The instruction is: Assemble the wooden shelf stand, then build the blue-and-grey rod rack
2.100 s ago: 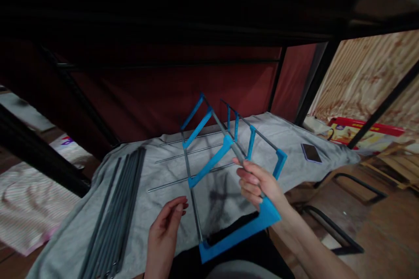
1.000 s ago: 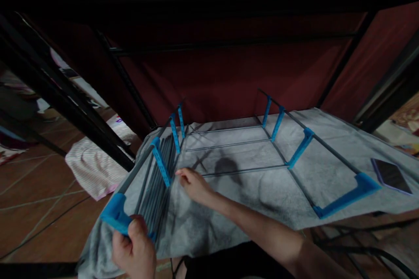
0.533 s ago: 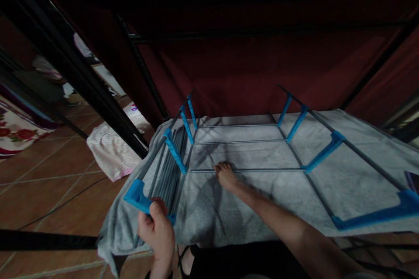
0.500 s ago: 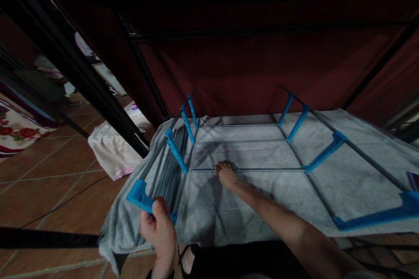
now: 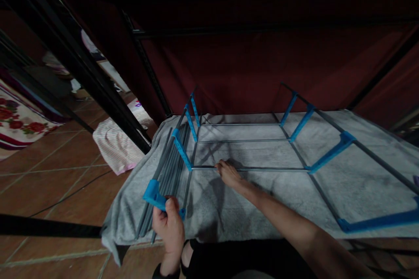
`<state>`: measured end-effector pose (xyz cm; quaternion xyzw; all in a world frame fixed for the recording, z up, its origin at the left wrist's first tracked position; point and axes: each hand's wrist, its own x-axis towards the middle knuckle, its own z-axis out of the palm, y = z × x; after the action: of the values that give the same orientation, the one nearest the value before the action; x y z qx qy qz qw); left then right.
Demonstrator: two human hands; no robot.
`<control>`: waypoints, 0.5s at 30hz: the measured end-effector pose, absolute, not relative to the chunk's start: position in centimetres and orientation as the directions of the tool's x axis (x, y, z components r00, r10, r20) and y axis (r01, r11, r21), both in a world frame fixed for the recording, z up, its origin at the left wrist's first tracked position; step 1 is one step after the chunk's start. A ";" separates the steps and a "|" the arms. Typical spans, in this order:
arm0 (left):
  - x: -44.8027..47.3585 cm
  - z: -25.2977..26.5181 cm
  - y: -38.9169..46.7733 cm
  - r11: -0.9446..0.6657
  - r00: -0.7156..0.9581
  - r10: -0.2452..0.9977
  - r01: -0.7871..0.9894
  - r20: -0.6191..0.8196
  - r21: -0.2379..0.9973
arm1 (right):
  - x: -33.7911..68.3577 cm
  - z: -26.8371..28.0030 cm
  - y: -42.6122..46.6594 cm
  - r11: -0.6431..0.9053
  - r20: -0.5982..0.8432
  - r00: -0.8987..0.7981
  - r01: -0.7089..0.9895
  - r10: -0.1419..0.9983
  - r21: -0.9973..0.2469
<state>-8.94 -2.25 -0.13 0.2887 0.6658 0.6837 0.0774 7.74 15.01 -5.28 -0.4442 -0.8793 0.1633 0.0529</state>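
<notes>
Your left hand (image 5: 172,226) is closed around the near blue bracket (image 5: 153,192) of the left frame (image 5: 182,150), which leans over a pile of grey rods (image 5: 172,170). Your right hand (image 5: 228,174) is closed on the near rod (image 5: 275,169), close to its left end. That end meets the foot of the left frame's next bracket, while the other end meets the right frame (image 5: 329,154). Beyond it, the middle rod (image 5: 245,141) and the far rod (image 5: 242,124) run across between the two frames; whether their left ends are seated, you cannot tell from here. Everything lies on a grey blanket (image 5: 235,218), with a dark red panel (image 5: 242,74) behind. Left of the blanket, a striped cloth (image 5: 113,150) lies on the tiled floor (image 5: 72,192).
</notes>
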 end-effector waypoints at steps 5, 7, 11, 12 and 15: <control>-8.8 0.0 -2.9 -0.124 -0.818 0.500 0.259 0.285 0.958 | 8.2 -5.3 14.6 0.569 -0.035 -0.615 0.749 0.788 -0.340; -8.8 -0.2 -3.3 -0.129 -0.819 0.501 0.249 0.279 0.960 | 8.3 -5.4 14.4 0.579 -0.025 -0.622 0.742 0.783 -0.338; -9.0 -1.2 -3.9 -0.125 -0.812 0.527 0.216 0.250 0.968 | 8.5 -5.3 14.0 0.570 -0.036 -0.618 0.745 0.785 -0.347; -9.0 -1.5 -4.1 -0.116 -0.811 0.533 0.211 0.240 0.971 | 8.5 -5.3 13.9 0.565 -0.042 -0.615 0.747 0.788 -0.350; -9.0 -2.1 -4.5 -0.102 -0.799 0.554 0.215 0.235 0.971 | 8.6 -5.1 13.7 0.554 -0.055 -0.610 0.751 0.791 -0.361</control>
<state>-8.96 -4.45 -2.08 0.2920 0.6586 0.6824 0.1241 8.64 13.67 -5.05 -0.4381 -0.8796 0.1766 0.0569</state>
